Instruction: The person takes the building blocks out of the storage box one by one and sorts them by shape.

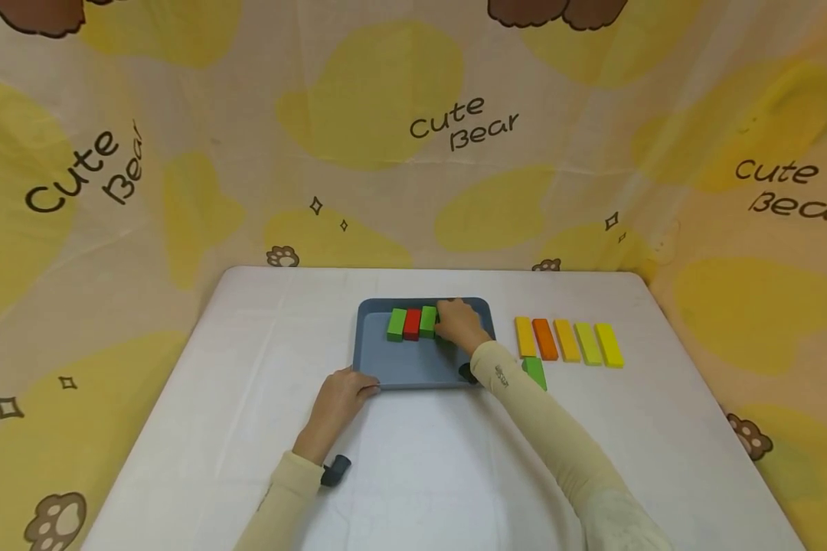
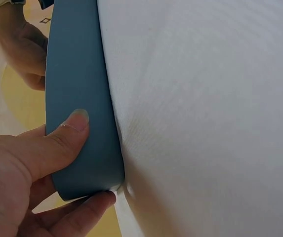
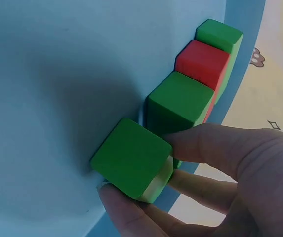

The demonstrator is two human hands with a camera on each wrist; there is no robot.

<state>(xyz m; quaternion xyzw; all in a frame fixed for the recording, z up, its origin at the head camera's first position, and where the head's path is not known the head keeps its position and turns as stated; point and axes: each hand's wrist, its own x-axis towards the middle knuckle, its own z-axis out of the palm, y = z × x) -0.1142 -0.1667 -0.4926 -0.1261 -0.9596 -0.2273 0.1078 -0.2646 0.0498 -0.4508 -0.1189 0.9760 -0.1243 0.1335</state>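
Note:
A blue-grey tray (image 1: 413, 367) lies on the white-covered table. At its near left corner my left hand (image 1: 338, 399) grips it, thumb (image 2: 69, 136) against the outer wall and fingers curled round the corner. Inside, along the far side, a green block (image 1: 396, 325), a red block (image 1: 412, 324) and another green block (image 1: 427, 322) stand in a row. My right hand (image 1: 460, 325) pinches one more green block (image 3: 131, 158) at the right end of this row, thumb on one side and fingers on the other. In the head view the hand mostly hides that block.
Right of the tray lies a row of blocks: yellow (image 1: 524, 337), orange (image 1: 544, 339), a second yellow-orange one (image 1: 567, 340), light green (image 1: 587, 343) and bright yellow (image 1: 609, 344). A green block (image 1: 535, 373) lies nearer, partly covered by the right sleeve (image 1: 537, 413). A patterned cloth (image 1: 386, 191) hangs behind the table.

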